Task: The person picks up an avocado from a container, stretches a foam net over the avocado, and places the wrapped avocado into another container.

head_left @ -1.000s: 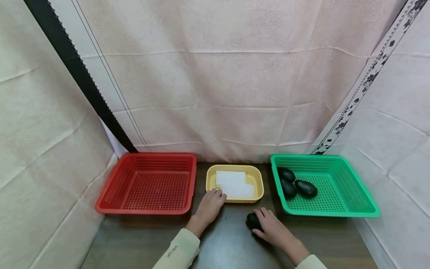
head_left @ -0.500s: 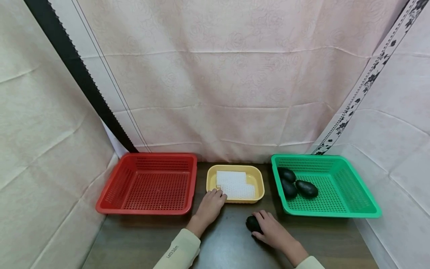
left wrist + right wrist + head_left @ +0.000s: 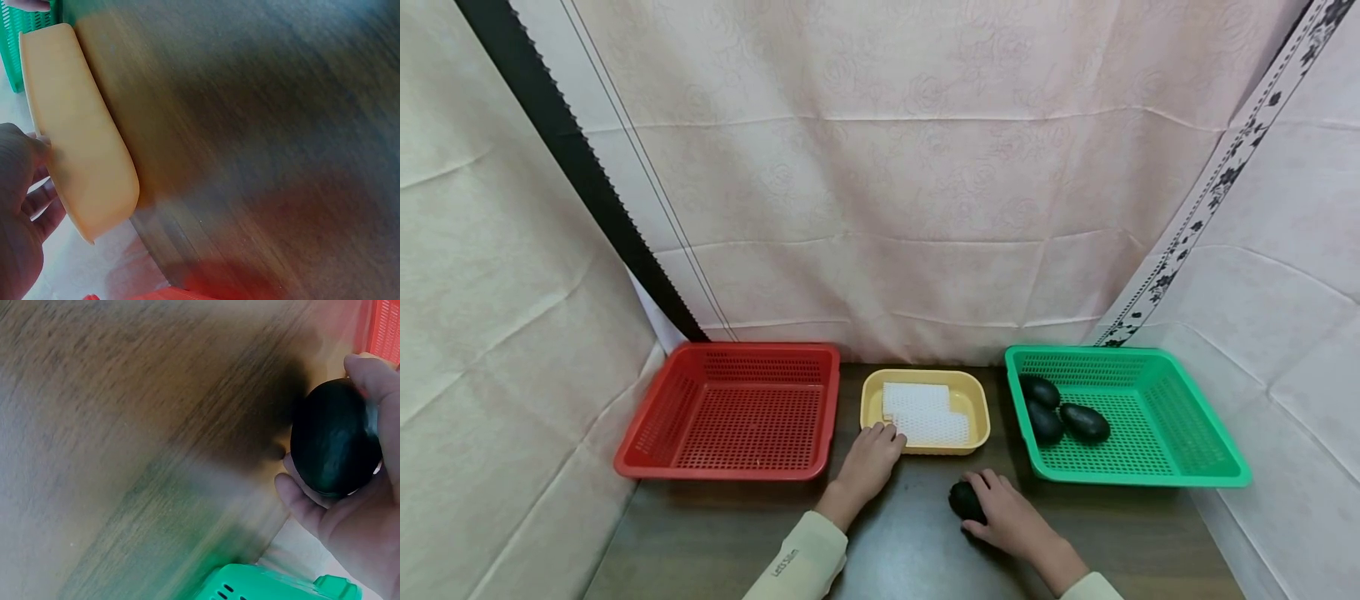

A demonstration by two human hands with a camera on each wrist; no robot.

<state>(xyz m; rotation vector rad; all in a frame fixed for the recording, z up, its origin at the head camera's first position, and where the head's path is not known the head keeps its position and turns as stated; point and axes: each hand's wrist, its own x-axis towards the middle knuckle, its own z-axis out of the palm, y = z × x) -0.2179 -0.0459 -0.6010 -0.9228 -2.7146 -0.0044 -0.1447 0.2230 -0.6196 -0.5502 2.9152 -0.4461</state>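
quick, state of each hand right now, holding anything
Left hand: holding the yellow tray by its rim.
Right hand: holding a dark oval object.
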